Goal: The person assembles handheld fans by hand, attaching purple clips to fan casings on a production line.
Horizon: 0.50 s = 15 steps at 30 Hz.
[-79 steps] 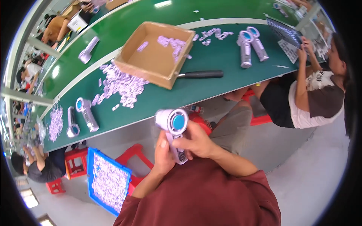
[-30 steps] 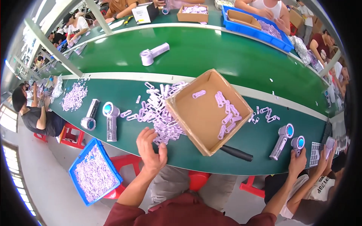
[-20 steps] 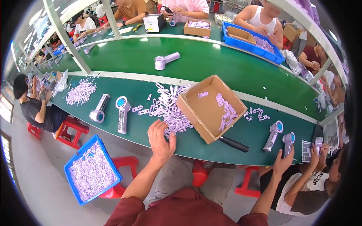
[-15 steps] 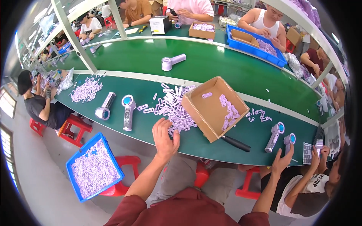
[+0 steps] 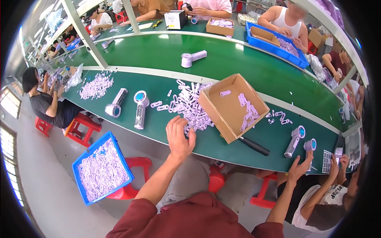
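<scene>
On my feed, the left hand (image 5: 180, 137) was released, fingers loosely curved beside the heap of lavender plastic pieces (image 5: 200, 119) on the green tabletop (image 5: 222, 152). The right hand (image 5: 299, 167) was at the lavender handheld fan (image 5: 310, 144) near the edge, just right of a second fan (image 5: 294, 142); I couldn't tell whether it was grasping.
</scene>
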{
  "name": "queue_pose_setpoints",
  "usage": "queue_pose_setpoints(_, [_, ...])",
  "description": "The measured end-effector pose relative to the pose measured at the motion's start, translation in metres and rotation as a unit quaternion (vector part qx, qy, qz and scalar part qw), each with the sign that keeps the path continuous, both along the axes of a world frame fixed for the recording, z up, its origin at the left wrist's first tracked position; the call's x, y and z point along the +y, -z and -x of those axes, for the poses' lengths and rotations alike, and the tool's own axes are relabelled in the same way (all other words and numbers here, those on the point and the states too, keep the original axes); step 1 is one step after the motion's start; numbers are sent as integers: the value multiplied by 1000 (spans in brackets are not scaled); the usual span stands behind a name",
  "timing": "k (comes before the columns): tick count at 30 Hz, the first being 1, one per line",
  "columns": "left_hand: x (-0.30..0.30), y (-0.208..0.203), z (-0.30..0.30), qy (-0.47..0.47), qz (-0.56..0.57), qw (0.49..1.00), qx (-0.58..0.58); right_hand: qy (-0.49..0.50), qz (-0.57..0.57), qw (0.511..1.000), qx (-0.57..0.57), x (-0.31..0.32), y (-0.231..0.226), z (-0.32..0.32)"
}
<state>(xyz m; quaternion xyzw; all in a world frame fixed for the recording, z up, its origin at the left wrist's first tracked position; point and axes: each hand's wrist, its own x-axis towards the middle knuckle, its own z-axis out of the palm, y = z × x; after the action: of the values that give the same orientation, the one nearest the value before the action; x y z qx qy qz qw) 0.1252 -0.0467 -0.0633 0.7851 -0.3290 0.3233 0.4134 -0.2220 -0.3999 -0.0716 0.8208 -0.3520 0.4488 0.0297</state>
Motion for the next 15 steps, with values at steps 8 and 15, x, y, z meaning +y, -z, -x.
queue_pose_setpoints(8, [-5,-3,2,4,-26,1000,-5,20,-30,999,17,-5,9,8])
queue_pose_setpoints(15, [-5,0,0,-17,-19,1000,-4,-9,-41,999,-2,0,1,-2])
